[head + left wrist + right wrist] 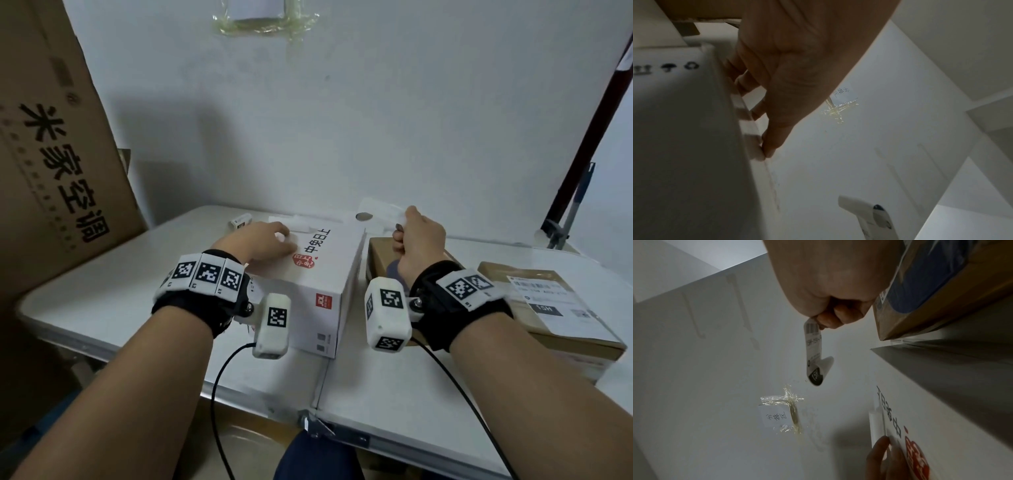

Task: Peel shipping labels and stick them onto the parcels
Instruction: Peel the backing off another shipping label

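Right hand (419,240), at centre right of the head view, is seen clenched around a shipping label (813,353), pinched at its barcode end between thumb and curled fingers. In the right wrist view the label is shown hanging away from the fist as a long strip, its long axis running away from the fist toward the wall, with the free end curled over beside a black patch. Whether the backing has been fully peeled off cannot be told.

Left hand (263,241), at centre left of the head view, is laid flat on top of the white box (318,274), fingers relaxed and spread; in the left wrist view the fingertips (768,151) are shown touching the box's upper face near an edge. A white slip (298,224) lies just beyond these fingers on the box top.

The white box lies to the left of the right hand, across a narrow gap; directly beneath the right hand is a brown parcel (383,250). At the right edge of the counter (376,394) a second brown parcel (555,329) already carries a label.

The coming move is judged to turn on which parcel receives the strip: the brown parcel is nearer, just below the right hand, whereas the white box, steadied by the left hand, requires a short leftward carry. The strip's long axis would need to be laid flat along the chosen top face.
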Tool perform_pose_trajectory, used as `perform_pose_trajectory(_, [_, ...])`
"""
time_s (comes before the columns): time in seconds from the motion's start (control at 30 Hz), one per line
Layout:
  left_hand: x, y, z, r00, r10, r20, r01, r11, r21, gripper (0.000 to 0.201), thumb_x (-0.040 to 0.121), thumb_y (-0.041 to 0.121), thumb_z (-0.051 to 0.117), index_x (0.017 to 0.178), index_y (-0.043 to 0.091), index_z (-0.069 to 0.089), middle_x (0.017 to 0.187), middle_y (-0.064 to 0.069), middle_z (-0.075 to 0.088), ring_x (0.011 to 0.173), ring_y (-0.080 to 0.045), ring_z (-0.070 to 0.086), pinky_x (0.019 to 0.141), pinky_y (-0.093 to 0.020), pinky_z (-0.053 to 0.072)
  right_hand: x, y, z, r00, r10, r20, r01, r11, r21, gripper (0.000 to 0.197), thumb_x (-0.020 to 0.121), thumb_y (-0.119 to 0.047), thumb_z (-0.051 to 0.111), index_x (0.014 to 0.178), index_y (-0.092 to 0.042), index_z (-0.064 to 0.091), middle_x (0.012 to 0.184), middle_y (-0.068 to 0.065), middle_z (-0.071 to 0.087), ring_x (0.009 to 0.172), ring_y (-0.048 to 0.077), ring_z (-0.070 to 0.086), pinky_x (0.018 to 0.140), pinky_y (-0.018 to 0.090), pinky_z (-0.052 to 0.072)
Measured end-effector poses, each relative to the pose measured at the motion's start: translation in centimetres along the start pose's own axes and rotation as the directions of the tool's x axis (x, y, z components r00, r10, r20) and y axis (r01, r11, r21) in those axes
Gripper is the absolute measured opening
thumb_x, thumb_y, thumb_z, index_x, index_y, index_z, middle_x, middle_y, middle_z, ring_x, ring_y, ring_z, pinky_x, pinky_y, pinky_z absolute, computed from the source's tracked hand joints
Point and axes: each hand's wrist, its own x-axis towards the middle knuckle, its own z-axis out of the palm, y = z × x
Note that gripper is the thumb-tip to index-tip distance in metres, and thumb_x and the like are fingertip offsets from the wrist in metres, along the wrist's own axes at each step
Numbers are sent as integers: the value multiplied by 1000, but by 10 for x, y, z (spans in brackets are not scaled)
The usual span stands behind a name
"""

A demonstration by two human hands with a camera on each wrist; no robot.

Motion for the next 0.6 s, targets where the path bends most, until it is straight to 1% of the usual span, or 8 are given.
perform_pose_trajectory(0.1, [2,-4,2,999,-27,23,29,997,-77,56,86,59,50,139,46,38,141,-9,38,105,-26,51,70,-32,54,-3,1,1,1000,19,9,-19,1000,23,32,97,-19,47,65,-13,46,59,3,45,29,5,35,32,11,26])
perform_pose_trajectory(0.23, [5,-8,3,996,-70,55,78,985,-156,84,76,65,53,147,48,11,147,-9,37,97,-27,61,78,-40,59,-6,4,4,1000,1,25,0,1000,-5,32,97,-20,47,66,-13,47,60,3,45,28,5,35,32,12,26])
perform_pose_trajectory(0.33, [9,-12,4,995,-102,-4,99,977,-190,104,73,64,62,151,35,-1,153,-14,27,93,-27,62,75,-37,58,-5,5,3,999,-21,32,22,999,-31,31,97,-21,47,67,-13,46,60,4,43,28,5,34,32,13,26])
perform_pose_trajectory(0.37, [9,-11,3,994,-111,-20,106,979,-176,103,76,61,64,152,28,3,153,-14,25,96,-29,61,76,-36,57,-4,5,2,999,-26,34,28,999,-40,31,97,-21,47,67,-13,46,60,4,42,29,6,34,32,13,26])
perform_pose_trajectory(0.43, [8,-6,-1,992,-104,-75,97,991,-89,85,84,53,61,150,17,22,152,-15,27,117,-33,53,91,-42,52,-3,5,1,998,-44,37,46,997,-65,31,96,-21,47,67,-14,44,60,5,40,36,9,34,33,14,26])
perform_pose_trajectory(0.5, [4,4,-9,975,-40,-218,31,999,-45,64,90,45,55,143,13,37,147,-15,33,126,-34,46,102,-46,41,-4,4,-1,997,-63,43,66,994,-92,28,96,-21,47,69,-14,44,60,5,38,43,12,33,33,14,27])
perform_pose_trajectory(0.57, [-2,18,-19,914,90,-395,-150,981,-123,51,92,40,56,135,15,48,138,-11,41,117,-30,53,99,-40,42,-4,3,-2,996,-76,39,80,991,-104,27,96,-22,48,70,-14,44,59,5,38,45,13,33,33,13,27])
perform_pose_trajectory(0.6, [-7,28,-24,856,183,-483,-289,945,-154,45,90,40,59,129,18,53,132,-7,46,111,-24,56,93,-33,44,-4,2,-2,996,-80,35,84,990,-110,28,96,-22,48,69,-15,44,59,5,38,46,14,34,34,13,27])
